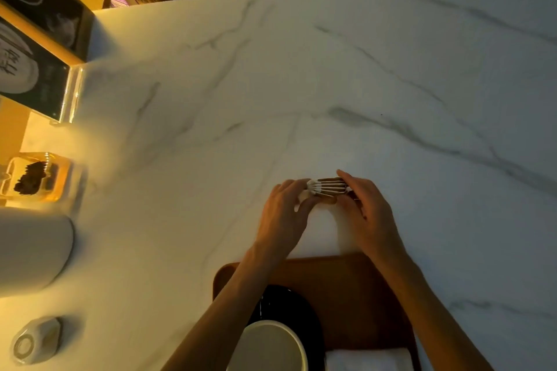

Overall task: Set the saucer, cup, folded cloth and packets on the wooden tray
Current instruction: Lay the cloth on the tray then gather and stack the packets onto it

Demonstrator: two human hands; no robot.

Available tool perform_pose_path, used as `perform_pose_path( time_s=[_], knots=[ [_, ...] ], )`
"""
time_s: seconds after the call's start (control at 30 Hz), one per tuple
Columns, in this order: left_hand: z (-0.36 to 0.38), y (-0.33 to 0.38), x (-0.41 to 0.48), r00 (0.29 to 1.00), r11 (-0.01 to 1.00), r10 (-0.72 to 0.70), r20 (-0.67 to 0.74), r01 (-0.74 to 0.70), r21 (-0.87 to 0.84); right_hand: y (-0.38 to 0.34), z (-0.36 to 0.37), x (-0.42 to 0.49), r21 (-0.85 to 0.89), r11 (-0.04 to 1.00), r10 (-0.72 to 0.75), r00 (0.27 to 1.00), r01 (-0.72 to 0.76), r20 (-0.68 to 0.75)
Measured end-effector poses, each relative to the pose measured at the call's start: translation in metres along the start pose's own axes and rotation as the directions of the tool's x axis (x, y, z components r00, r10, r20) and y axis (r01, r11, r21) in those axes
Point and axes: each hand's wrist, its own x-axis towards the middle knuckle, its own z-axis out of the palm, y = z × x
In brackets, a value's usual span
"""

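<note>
- At the far left of the marble counter (391,69) stand a clear container (33,178) with something dark inside, a pale cylinder (30,250) and a small faceted object (36,340). None of them belongs to the task.
- Left of centre, near the bottom edge, the black saucer (289,307) lies on the wooden tray (346,286), and the cream cup (271,346) sits on it.
- The left hand (283,214) reaches past the tray's far edge, its fingers curled round the left end of the packets (327,188).
- The packets form 1 fanned bundle low over the counter, beyond the tray and apart from it. Whether they touch the marble cannot be told.
- The right hand (364,211) closes on the bundle's right end, so the 2 hands clamp it between them.
- The white folded cloth (367,358) lies at the tray's near right.
- Judged from this, 3 of the 4 things are placed. Only the packets remain to be brought onto the bare wood.
</note>
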Motion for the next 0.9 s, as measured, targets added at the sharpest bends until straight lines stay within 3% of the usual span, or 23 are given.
perform_pose_path(
  time_s=[0.23,0.43,0.5,0.6,0.73,0.83,0.9],
  knots=[
    [0.014,0.003,0.000,0.993,0.996,-0.042,-0.110,0.033,-0.086,0.003,0.024,-0.003,0.043,0.999,0.026,0.998,-0.024,-0.063],
    [0.012,0.001,0.002,0.992,0.992,-0.078,-0.101,0.067,-0.110,0.000,0.027,0.006,-0.103,0.994,0.034,0.994,-0.045,-0.105],
    [0.004,0.006,0.005,0.995,0.983,-0.093,-0.034,0.087,-0.160,-0.003,0.019,0.009,-0.090,0.994,0.059,0.996,-0.064,-0.059],
    [-0.019,0.017,0.003,0.985,0.968,-0.127,0.120,0.149,-0.202,-0.012,-0.011,0.004,0.115,0.976,0.173,0.979,-0.185,0.109],
    [-0.044,0.038,-0.020,0.937,0.975,-0.169,0.306,0.205,-0.091,-0.025,-0.053,-0.026,0.216,0.908,0.272,0.899,-0.358,0.345],
    [-0.034,0.056,-0.050,0.885,0.964,-0.237,0.400,0.267,-0.020,-0.027,-0.064,-0.062,0.158,0.883,0.364,0.858,-0.441,0.363],
    [-0.017,0.067,-0.074,0.880,0.958,-0.274,0.388,0.286,0.029,-0.026,-0.065,-0.085,0.155,0.870,0.388,0.845,-0.467,0.367]
  ],
)
